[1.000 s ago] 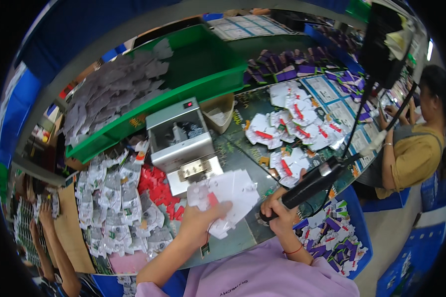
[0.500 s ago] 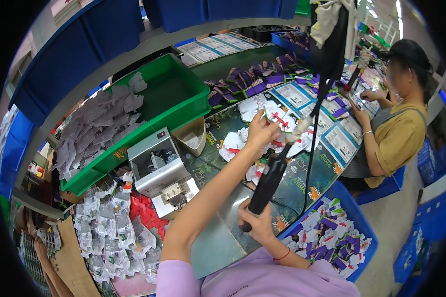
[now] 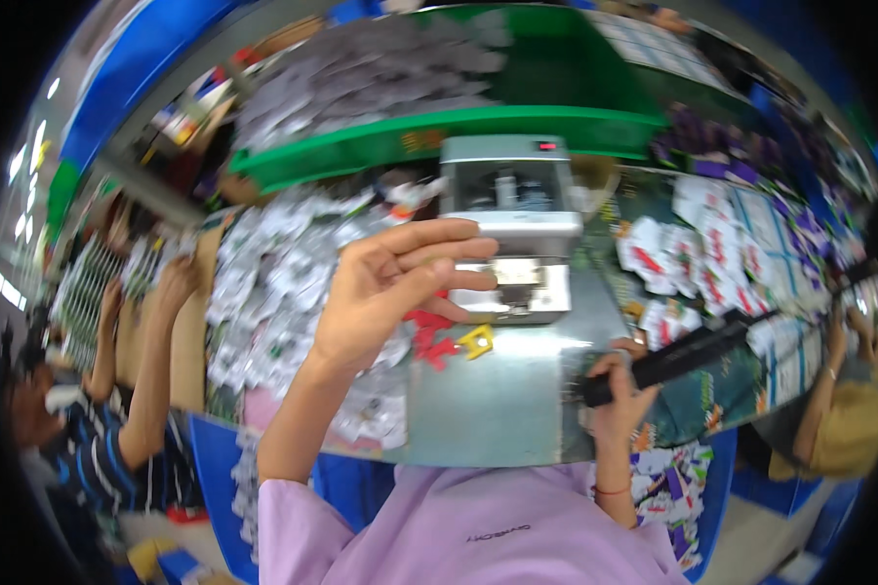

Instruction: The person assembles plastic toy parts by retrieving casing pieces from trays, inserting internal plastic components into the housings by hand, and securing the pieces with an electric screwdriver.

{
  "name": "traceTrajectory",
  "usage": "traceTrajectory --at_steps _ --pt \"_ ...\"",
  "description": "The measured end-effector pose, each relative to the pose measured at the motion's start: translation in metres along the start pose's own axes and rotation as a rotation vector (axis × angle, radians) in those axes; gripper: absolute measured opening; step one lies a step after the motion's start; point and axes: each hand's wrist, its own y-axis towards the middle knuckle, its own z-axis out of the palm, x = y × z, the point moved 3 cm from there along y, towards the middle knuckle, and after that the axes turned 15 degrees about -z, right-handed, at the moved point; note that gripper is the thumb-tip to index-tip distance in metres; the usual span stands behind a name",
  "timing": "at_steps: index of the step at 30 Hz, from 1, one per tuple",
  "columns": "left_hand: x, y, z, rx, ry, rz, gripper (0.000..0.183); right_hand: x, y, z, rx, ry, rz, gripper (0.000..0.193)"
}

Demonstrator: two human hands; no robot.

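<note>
R hand [image 3: 617, 398] was clenched round the black handheld tool [image 3: 698, 353] at the bench's near R edge [image 3: 517, 453]. L hand [image 3: 385, 288] was raised, fingers released, holding nothing, in front of the grey desktop machine [image 3: 512, 224] mid-bench. Step, by my read: between pieces; next move prob. needs L to pick a packet. Open room: bare strip near edge. Packet pile [image 3: 273, 283] crowded L side; green tray [image 3: 517, 127] walled far edge.
</note>
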Motion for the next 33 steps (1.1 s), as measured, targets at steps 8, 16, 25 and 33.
traceTrajectory --at_steps 8,16,25,33 --pt "0.071 -0.125 -0.08 -0.584 -0.042 0.013 0.025 0.005 -0.005 -0.003 0.081 -0.273 -0.201 0.069" --pt "0.091 -0.119 -0.081 -0.985 0.718 0.148 0.018 0.069 -0.006 0.008 -0.032 -0.767 -0.848 0.064" --pt "0.104 -0.08 -0.074 -1.034 1.157 0.23 0.015 0.06 -0.028 0.045 0.464 -0.672 -0.909 0.053" --pt "0.101 -0.098 -0.071 -1.045 1.029 0.398 0.016 0.054 -0.027 0.076 0.646 -0.529 -0.954 0.052"
